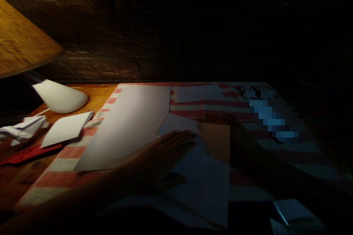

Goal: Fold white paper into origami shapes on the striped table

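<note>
My left hand (162, 158) lies flat with its fingers stretched out on a white sheet of paper (205, 187) in front of me. The sheet's far corner looks folded over just beyond the fingertips. A brown surface (217, 139) shows beside the fold. My right hand (238, 132) reaches in from the lower right as a dark silhouette at the sheet's right edge. Its fingers are lost in shadow.
A red-and-white striped cloth (209, 108) covers the table. On it lie a large white sheet (129, 125) and a smaller one (198, 93). At the left are a white lamp base (60, 97), folded paper (66, 126), crumpled paper (22, 128) and a red piece (27, 154).
</note>
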`<state>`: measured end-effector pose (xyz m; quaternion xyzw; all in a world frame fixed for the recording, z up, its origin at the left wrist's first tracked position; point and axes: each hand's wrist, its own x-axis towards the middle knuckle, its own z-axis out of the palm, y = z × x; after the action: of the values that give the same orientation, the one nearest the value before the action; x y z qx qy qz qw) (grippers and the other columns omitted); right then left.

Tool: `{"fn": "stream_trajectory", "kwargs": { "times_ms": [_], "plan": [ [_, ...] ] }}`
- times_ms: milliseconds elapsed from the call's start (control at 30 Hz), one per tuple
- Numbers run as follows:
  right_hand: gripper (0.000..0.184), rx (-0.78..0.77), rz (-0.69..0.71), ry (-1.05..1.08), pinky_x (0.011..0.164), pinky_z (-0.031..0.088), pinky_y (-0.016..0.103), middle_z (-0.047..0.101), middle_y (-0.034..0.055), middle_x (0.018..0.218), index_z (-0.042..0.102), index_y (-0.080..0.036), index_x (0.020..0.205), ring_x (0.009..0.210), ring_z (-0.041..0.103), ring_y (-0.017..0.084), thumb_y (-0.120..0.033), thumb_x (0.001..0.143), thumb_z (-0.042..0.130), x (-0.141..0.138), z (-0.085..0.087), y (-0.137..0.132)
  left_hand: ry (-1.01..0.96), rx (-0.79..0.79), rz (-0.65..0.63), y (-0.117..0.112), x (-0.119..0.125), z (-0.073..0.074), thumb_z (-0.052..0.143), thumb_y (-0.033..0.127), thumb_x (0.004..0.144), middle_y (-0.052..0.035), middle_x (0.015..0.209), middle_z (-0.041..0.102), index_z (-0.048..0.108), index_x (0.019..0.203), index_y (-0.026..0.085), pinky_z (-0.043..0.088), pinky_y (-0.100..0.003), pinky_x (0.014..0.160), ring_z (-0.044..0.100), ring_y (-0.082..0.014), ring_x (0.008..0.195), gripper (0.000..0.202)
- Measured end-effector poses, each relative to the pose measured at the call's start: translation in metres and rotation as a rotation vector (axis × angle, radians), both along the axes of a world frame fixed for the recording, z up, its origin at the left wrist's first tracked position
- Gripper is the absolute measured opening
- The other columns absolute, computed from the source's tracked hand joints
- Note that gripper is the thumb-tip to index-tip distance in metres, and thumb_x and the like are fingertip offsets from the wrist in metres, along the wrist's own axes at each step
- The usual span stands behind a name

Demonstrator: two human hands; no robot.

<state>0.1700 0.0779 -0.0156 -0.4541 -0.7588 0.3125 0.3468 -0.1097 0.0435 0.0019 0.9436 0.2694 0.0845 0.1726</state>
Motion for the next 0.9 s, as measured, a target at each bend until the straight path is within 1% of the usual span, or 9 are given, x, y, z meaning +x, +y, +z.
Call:
{"fn": "stream_trajectory", "kwargs": {
  "times_ms": [67, 167, 233, 333, 500, 600, 733, 800, 900],
  "plan": [
    [0.027, 0.072, -0.068, -0.080, 0.097, 0.047, 0.057, 0.069, 0.0153, 0.116, 0.071, -0.020, 0.111, 0.110, 0.061, 0.037, -0.024, 0.084, 0.067, 0.013, 0.005, -0.003, -0.004, 0.000, -0.002, 0.000, 0.000, 0.000, 0.068, 0.037, 0.085, -0.0157, 0.164, 0.033, 0.025, 0.158, 0.017, 0.027, -0.053, 0.125, 0.030, -0.0332, 0.152, 0.087],
    [0.026, 0.214, -0.212, -0.349, 0.092, 0.050, 0.053, 0.069, 0.0161, 0.113, 0.068, -0.018, 0.113, 0.106, 0.062, 0.034, -0.019, 0.094, 0.050, 0.032, 0.007, -0.003, -0.014, -0.003, -0.005, -0.001, 0.000, 0.001, 0.068, 0.038, 0.085, -0.0151, 0.164, 0.033, 0.024, 0.158, 0.018, 0.030, -0.053, 0.124, 0.031, -0.0331, 0.151, 0.087],
    [0.026, 0.263, -0.168, -0.410, 0.091, 0.051, 0.051, 0.069, 0.0144, 0.116, 0.068, -0.020, 0.113, 0.107, 0.062, 0.032, -0.019, 0.095, 0.048, 0.039, 0.006, -0.003, -0.012, 0.012, -0.001, -0.002, 0.000, 0.000, 0.069, 0.039, 0.085, -0.0153, 0.164, 0.034, 0.026, 0.157, 0.018, 0.032, -0.052, 0.122, 0.032, -0.0328, 0.151, 0.086],
    [0.020, 0.267, -0.118, -0.375, 0.089, 0.052, 0.049, 0.070, 0.0123, 0.115, 0.067, -0.022, 0.111, 0.105, 0.063, 0.031, -0.023, 0.093, 0.057, 0.040, 0.007, -0.005, -0.011, 0.088, 0.057, -0.003, -0.001, 0.000, 0.066, 0.033, 0.088, -0.0161, 0.161, 0.038, 0.029, 0.155, 0.016, 0.036, -0.051, 0.121, 0.034, -0.0313, 0.149, 0.078],
    [0.023, 0.112, -0.232, -0.293, 0.089, 0.051, 0.047, 0.071, 0.0095, 0.116, 0.067, -0.025, 0.113, 0.106, 0.066, 0.029, -0.026, 0.098, 0.050, 0.030, 0.026, -0.018, 0.012, 0.322, 0.193, 0.010, -0.005, 0.006, 0.062, 0.028, 0.094, -0.0185, 0.151, 0.050, 0.041, 0.147, 0.013, 0.044, -0.051, 0.114, 0.046, -0.0329, 0.141, 0.059],
    [0.018, 0.079, -0.285, -0.282, 0.079, 0.052, 0.043, 0.072, 0.0084, 0.105, 0.068, -0.024, 0.107, 0.094, 0.067, 0.028, -0.031, 0.097, 0.054, 0.031, 0.034, -0.025, 0.111, 0.390, 0.181, 0.024, -0.005, 0.008, 0.064, 0.028, 0.093, -0.0160, 0.135, 0.064, 0.056, 0.134, 0.014, 0.056, -0.045, 0.099, 0.064, -0.0302, 0.120, 0.044],
    [0.018, 0.073, -0.340, -0.235, 0.072, 0.053, 0.038, 0.073, 0.0074, 0.106, 0.066, -0.024, 0.109, 0.092, 0.068, 0.026, -0.033, 0.097, 0.056, 0.042, 0.036, -0.030, 0.148, 0.523, 0.123, 0.034, -0.002, 0.004, 0.054, 0.017, 0.097, -0.0126, 0.119, 0.073, 0.069, 0.115, 0.016, 0.060, -0.041, 0.087, 0.071, -0.0262, 0.104, 0.023],
    [0.016, 0.123, -0.342, -0.225, 0.073, 0.053, 0.037, 0.073, 0.0066, 0.104, 0.066, -0.025, 0.106, 0.093, 0.068, 0.026, -0.032, 0.097, 0.055, 0.047, 0.037, -0.033, 0.140, 0.531, 0.118, 0.036, 0.000, 0.003, 0.047, 0.012, 0.098, -0.0105, 0.112, 0.075, 0.071, 0.110, 0.017, 0.061, -0.038, 0.083, 0.073, -0.0236, 0.098, 0.028],
    [0.008, 0.237, -0.332, -0.195, 0.071, 0.054, 0.036, 0.072, 0.0072, 0.101, 0.064, -0.024, 0.100, 0.091, 0.069, 0.026, -0.028, 0.096, 0.058, 0.053, 0.037, -0.041, 0.125, 0.401, 0.199, 0.039, 0.002, 0.010, 0.042, 0.010, 0.096, -0.0085, 0.105, 0.077, 0.071, 0.111, 0.018, 0.062, -0.036, 0.077, 0.074, -0.0209, 0.087, 0.033]
  ]
}}
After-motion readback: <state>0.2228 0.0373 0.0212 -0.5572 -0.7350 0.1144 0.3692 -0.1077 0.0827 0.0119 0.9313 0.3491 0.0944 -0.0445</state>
